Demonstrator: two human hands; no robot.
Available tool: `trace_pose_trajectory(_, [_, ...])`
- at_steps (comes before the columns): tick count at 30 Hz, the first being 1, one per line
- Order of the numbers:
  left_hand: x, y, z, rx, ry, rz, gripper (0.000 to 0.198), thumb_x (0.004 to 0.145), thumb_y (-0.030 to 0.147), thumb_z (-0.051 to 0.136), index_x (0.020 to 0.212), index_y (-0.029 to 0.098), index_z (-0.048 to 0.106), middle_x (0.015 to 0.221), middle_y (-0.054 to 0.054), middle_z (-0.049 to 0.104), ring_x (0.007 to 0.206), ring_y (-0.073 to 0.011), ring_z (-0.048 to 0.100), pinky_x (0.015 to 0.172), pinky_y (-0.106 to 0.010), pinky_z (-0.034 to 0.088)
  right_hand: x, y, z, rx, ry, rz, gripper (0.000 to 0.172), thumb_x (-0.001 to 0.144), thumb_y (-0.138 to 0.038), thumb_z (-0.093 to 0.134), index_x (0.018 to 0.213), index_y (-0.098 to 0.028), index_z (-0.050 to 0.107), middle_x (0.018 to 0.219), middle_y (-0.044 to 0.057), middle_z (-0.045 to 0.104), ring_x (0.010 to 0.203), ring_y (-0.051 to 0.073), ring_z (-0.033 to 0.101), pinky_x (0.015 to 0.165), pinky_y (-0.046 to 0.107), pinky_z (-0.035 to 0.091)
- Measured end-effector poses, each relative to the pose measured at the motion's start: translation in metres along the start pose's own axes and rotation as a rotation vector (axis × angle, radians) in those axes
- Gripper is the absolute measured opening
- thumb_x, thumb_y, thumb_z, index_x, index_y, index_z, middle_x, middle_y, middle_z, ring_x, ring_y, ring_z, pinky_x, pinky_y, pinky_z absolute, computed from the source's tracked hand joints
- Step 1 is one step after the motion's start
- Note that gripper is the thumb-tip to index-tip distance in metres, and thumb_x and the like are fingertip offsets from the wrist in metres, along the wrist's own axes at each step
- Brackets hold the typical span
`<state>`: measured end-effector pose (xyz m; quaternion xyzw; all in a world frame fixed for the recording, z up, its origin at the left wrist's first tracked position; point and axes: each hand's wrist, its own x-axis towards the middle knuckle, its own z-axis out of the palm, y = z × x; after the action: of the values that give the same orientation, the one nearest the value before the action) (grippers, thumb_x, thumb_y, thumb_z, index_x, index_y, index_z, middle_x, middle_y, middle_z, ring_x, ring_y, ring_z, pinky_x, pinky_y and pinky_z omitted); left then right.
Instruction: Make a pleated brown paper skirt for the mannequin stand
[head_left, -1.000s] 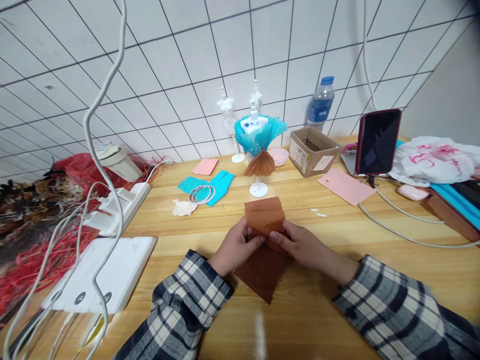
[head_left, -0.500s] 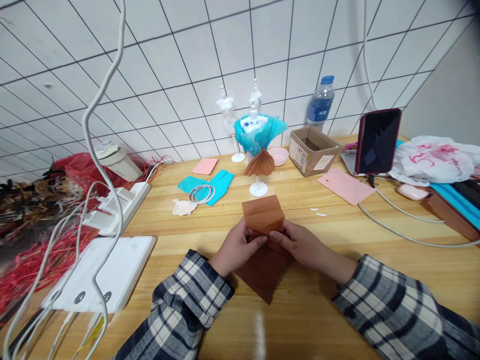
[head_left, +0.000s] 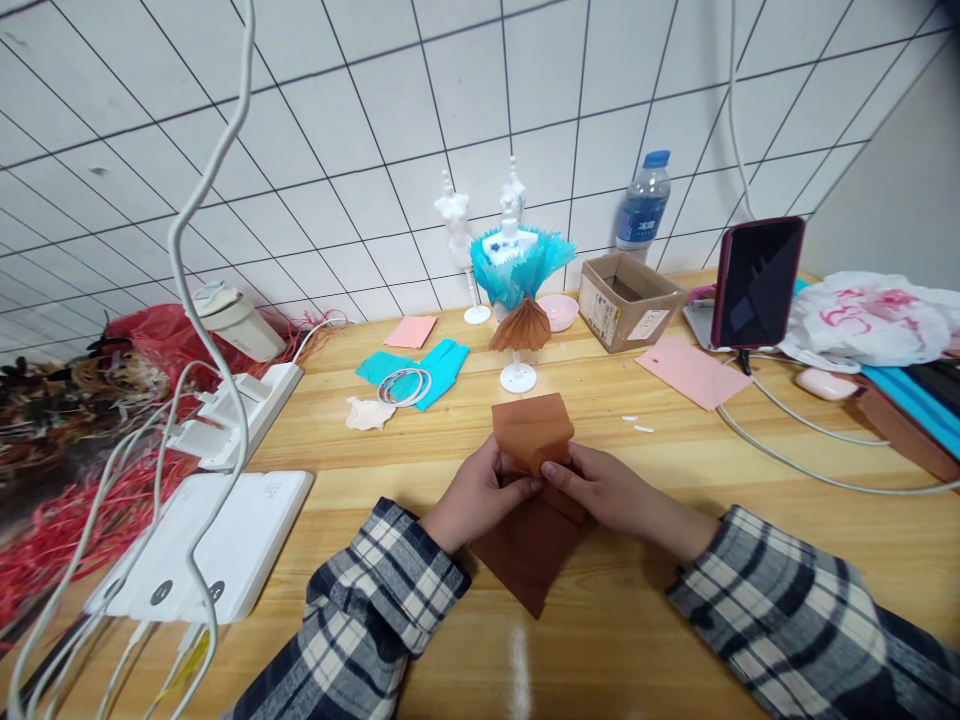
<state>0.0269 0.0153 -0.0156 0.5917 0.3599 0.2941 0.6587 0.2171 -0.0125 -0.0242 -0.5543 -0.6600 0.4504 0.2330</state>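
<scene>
A sheet of brown paper (head_left: pixel 534 540) lies on the wooden table (head_left: pixel 615 620) in front of me, its far part folded up and standing above my fingers. My left hand (head_left: pixel 480 495) pinches the fold from the left, fingers closed on the paper. My right hand (head_left: pixel 607 490) pinches the same fold from the right, thumb and fingers pressed together. Both fingertips meet at the middle of the sheet. Beyond the paper stands a small white mannequin stand (head_left: pixel 517 330) wearing a brown pleated paper skirt and a turquoise fringed one.
Left: a white power strip (head_left: pixel 240 410), a white box (head_left: pixel 210 545), hanging white cables, red raffia (head_left: pixel 60 500). Behind: turquoise paper with wire rings (head_left: pixel 409 380), pink sheets (head_left: pixel 690 372), cardboard box (head_left: pixel 626 300), water bottle (head_left: pixel 641 210). Right: a propped phone (head_left: pixel 756 280), plastic bag (head_left: pixel 870 315).
The raised flap of the brown paper has shifted slightly and narrowed at its base as both hands pinch closer together. The hands stay in the same place.
</scene>
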Motion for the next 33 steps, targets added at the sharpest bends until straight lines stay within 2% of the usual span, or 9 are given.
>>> trace_pose_trajectory(8, [0.0002,0.0,0.0027,0.006,-0.02,0.008,0.042,0.075,0.028,0.075,0.108,0.018,0.051,0.095,-0.005,0.071,0.093,-0.0234,0.068,0.082,-0.036,0.053,0.0018,0.0025,0.0043,0.107,0.017,-0.025,0.035,0.092,-0.046,0.045,0.102,-0.016,0.06,0.108,0.01,0.069,0.098,0.026,0.062,0.085,0.038,0.047])
trace_pose_trajectory(19, [0.0018,-0.0042,0.0016,0.038,0.01,-0.015,0.043,0.075,0.032,0.075,0.108,0.017,0.052,0.105,-0.009,0.071,0.096,-0.0251,0.068,0.084,-0.039,0.053,0.0027,0.0013,0.0071,0.066,0.059,0.001,0.033,0.092,-0.046,0.044,0.095,-0.017,0.059,0.1,0.009,0.069,0.09,0.025,0.062,0.078,0.036,0.046])
trace_pose_trajectory(26, [0.0003,-0.0022,0.002,0.047,0.004,-0.014,0.042,0.074,0.037,0.075,0.106,0.016,0.056,0.112,-0.011,0.069,0.1,-0.0266,0.067,0.087,-0.041,0.052,0.0016,0.0007,0.0056,0.1,0.027,-0.037,0.038,0.092,-0.047,0.045,0.108,-0.017,0.06,0.11,0.01,0.069,0.1,0.027,0.062,0.086,0.039,0.047])
trace_pose_trajectory(33, [-0.0002,0.0014,0.0021,0.059,0.023,0.037,0.048,0.073,0.034,0.076,0.112,0.016,0.056,0.113,-0.011,0.069,0.106,-0.0268,0.064,0.093,-0.041,0.049,0.0014,0.0021,0.0025,0.147,-0.009,-0.081,0.04,0.093,-0.05,0.042,0.108,-0.017,0.06,0.113,0.009,0.068,0.102,0.026,0.061,0.087,0.038,0.047])
